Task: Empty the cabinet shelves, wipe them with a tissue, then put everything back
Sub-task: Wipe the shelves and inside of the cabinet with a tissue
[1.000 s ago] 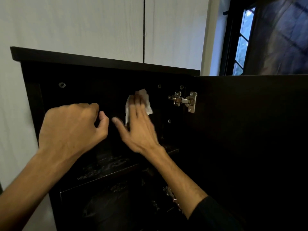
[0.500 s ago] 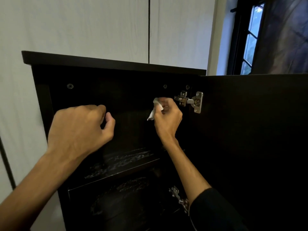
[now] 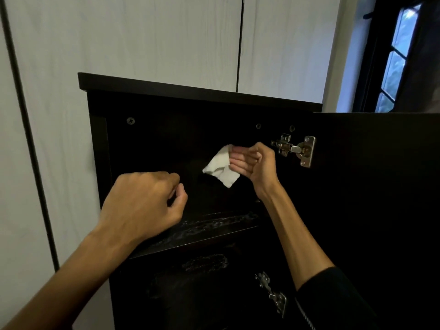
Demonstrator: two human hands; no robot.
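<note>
The right hand (image 3: 252, 164) pinches the tissue (image 3: 220, 166) up inside the cabinet (image 3: 200, 91), above the shelf (image 3: 202, 231) — the left hand (image 3: 142, 201) is curled and holds nothing — and the thin tissue might tear on the hinge (image 3: 295, 148).

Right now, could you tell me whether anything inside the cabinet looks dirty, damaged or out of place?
Yes: the upper shelf carries pale smeary streaks along its front, and a similar patch shows on the shelf below. Whether they are dust or moisture I cannot tell. The right hand holds the tissue above them. The hinges look intact.
</note>
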